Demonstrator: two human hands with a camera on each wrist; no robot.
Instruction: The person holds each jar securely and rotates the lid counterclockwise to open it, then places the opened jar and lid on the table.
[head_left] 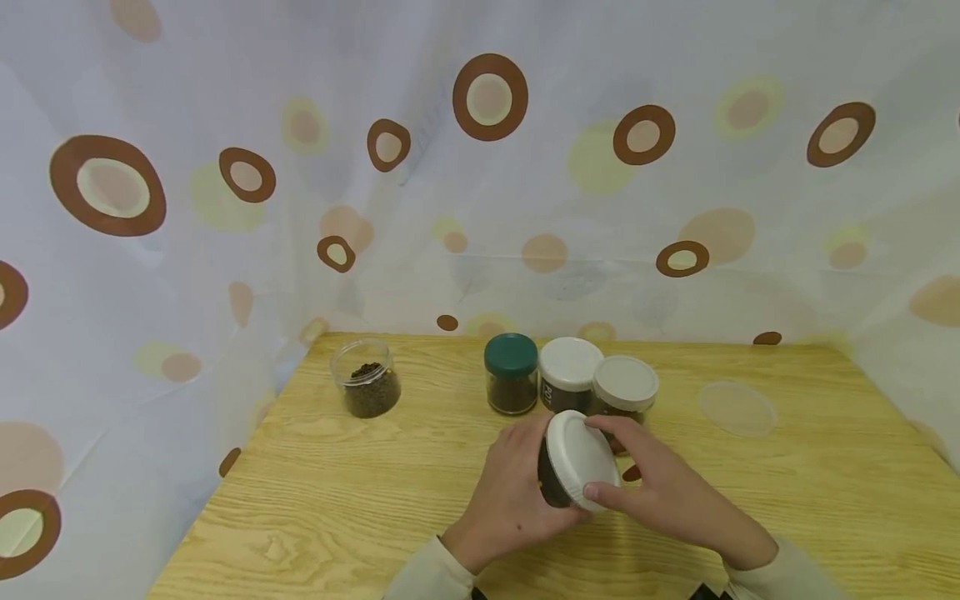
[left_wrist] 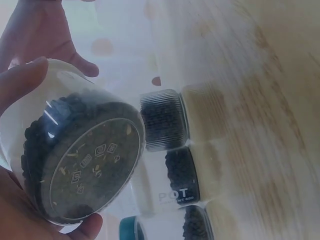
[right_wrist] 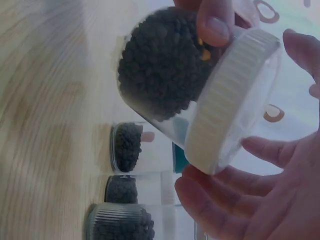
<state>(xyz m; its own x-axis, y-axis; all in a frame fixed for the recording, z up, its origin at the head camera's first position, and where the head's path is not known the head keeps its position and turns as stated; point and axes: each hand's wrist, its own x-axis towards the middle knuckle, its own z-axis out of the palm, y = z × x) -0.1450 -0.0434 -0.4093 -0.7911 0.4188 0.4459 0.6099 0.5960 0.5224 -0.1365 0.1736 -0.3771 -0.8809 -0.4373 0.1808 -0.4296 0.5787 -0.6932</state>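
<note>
My left hand (head_left: 506, 487) grips a clear plastic jar (left_wrist: 92, 165) from its side, tilted above the wooden table. Dark pellets partly fill it, with a few yellowish bits among them; its base faces the left wrist camera. A white ribbed lid (head_left: 583, 457) sits on the jar, turned toward my right hand (head_left: 667, 492). The thumb and fingers of that hand are curved around the lid's rim, as the right wrist view (right_wrist: 270, 175) also shows. Part of the jar is hidden behind the lid and my left fingers.
Behind the hands stand a green-lidded jar (head_left: 512, 375), a white-lidded jar marked POT (head_left: 570, 371) and another white-lidded jar (head_left: 626, 385). An uncovered jar (head_left: 369, 383) with dark pellets stands at the left. A translucent disc (head_left: 738, 408) lies at the right of the table (head_left: 360, 508).
</note>
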